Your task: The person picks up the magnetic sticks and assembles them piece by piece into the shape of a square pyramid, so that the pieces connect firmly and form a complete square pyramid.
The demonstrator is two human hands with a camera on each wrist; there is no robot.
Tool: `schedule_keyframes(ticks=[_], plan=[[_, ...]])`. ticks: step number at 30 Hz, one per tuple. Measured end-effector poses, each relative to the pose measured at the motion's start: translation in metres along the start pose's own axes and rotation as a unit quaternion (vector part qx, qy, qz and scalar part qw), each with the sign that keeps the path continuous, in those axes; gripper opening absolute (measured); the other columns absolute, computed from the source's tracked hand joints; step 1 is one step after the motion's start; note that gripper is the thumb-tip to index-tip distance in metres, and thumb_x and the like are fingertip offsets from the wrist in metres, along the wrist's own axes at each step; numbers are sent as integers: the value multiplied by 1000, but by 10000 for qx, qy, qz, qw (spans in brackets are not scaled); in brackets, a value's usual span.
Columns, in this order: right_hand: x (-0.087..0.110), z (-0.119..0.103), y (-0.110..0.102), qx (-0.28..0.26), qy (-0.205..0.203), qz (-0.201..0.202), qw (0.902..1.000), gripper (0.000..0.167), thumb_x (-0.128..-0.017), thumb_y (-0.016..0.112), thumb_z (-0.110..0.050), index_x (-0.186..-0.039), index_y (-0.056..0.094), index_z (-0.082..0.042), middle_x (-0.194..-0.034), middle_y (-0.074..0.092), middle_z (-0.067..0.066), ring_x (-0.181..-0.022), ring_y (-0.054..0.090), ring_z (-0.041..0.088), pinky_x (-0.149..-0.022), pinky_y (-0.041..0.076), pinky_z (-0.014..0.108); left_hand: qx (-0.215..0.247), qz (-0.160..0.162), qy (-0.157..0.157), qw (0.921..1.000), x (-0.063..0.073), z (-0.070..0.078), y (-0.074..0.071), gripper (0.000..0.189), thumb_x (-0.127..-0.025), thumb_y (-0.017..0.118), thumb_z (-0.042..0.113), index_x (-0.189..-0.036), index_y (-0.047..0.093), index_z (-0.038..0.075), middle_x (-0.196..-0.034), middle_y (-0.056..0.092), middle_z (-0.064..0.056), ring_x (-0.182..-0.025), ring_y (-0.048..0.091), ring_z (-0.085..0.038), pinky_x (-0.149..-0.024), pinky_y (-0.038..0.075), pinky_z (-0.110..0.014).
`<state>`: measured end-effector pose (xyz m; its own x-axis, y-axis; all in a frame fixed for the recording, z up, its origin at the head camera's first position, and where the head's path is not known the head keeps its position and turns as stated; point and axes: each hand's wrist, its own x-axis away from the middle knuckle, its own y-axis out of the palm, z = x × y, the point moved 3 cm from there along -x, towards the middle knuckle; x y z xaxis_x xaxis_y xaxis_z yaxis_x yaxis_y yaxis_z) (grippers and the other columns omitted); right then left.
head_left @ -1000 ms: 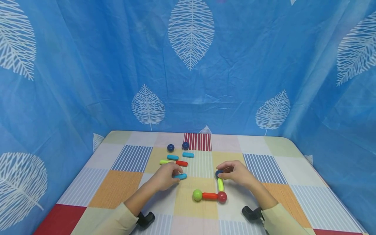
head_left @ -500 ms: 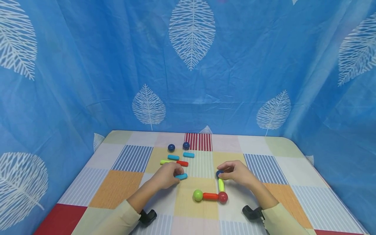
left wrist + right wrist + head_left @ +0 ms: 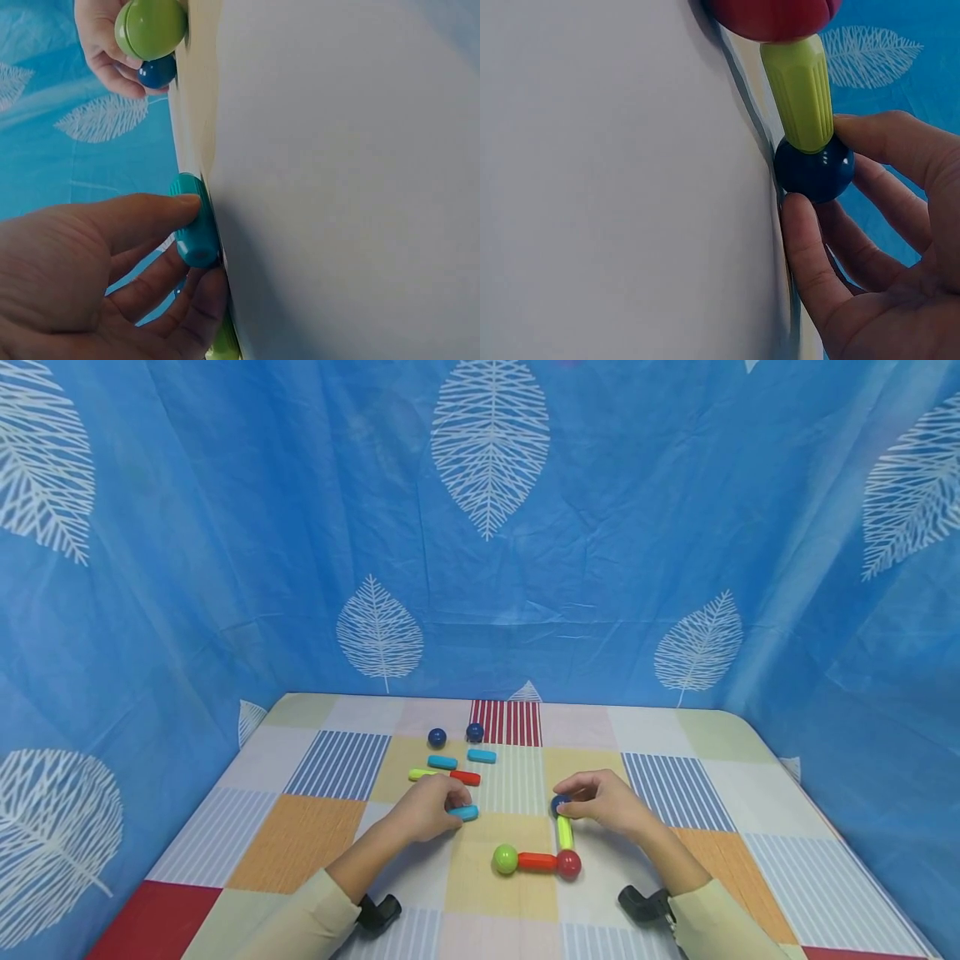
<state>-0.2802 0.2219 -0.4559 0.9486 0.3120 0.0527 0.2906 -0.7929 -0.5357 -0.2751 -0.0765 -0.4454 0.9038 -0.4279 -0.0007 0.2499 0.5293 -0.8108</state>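
Observation:
My left hand point(image 3: 429, 807) pinches a light blue ribbed rod point(image 3: 196, 229) close over the tablecloth, thumb on one side. My right hand point(image 3: 606, 802) holds a dark blue ball point(image 3: 815, 171) between thumb and fingers. That ball meets one end of a yellow-green rod point(image 3: 801, 94), whose other end meets a red ball point(image 3: 568, 863). From the red ball a red rod point(image 3: 537, 861) runs left to a light green ball point(image 3: 505, 859). Together these pieces make an L shape lying on the table.
Beyond my left hand lie two more light blue rods point(image 3: 482, 756), a red rod point(image 3: 465, 777) and a yellow-green rod point(image 3: 423, 773). Two dark blue balls point(image 3: 437, 738) sit farther back. A blue leaf-print curtain point(image 3: 480, 610) surrounds the patchwork-covered table point(image 3: 660, 727).
The light blue rod in my left hand has turned and shifted very slightly. My right hand and the L-shaped pieces stay in place.

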Motion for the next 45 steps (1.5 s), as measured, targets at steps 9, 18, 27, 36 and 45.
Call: schedule_keyframes(ticks=[9, 18, 27, 36, 45], plan=[[-1, 1, 0, -14, -1, 9, 10000, 29, -86, 81, -15, -113, 76, -5, -108, 75, 12, -88, 66, 19, -72, 56, 33, 203, -263, 133, 9994, 0, 0, 1, 15, -84, 83, 7, -92, 74, 16, -83, 66, 7, -78, 56, -12, -75, 54, -28], [-1, 1, -1, -9, -63, -31, 10000, 28, -87, 80, -15, -112, 76, -4, -108, 75, 12, -89, 66, 20, -73, 55, 32, 739, -331, 524, 9953, -5, 2, -1, 19, -84, 82, 4, -100, 75, 13, -87, 67, 6, -81, 59, -12, -74, 52, -23], [-1, 3, -2, -55, -179, -73, 9998, 28, -87, 80, -15, -112, 76, -3, -106, 76, 12, -89, 66, 20, -73, 56, 30, 987, -484, 677, 9916, -16, 7, 0, 20, -87, 80, 8, -105, 76, 16, -90, 69, 6, -82, 61, -10, -71, 53, -26], [-1, 5, -4, -67, -254, -95, 9996, 27, -87, 80, -14, -111, 75, -3, -103, 76, 12, -90, 67, 20, -73, 57, 28, 844, -362, 692, 9934, -32, 21, 10, 19, -86, 81, 9, -103, 77, 17, -90, 71, 7, -80, 60, -9, -73, 53, -25], [0, 6, -4, -42, -324, -123, 9994, 27, -87, 80, -14, -111, 76, -3, -105, 76, 13, -91, 67, 20, -74, 57, 26, 826, -397, 627, 9938, -47, 36, 26, 17, -87, 82, 14, -103, 78, 20, -90, 70, 10, -82, 59, -8, -74, 52, -25]])
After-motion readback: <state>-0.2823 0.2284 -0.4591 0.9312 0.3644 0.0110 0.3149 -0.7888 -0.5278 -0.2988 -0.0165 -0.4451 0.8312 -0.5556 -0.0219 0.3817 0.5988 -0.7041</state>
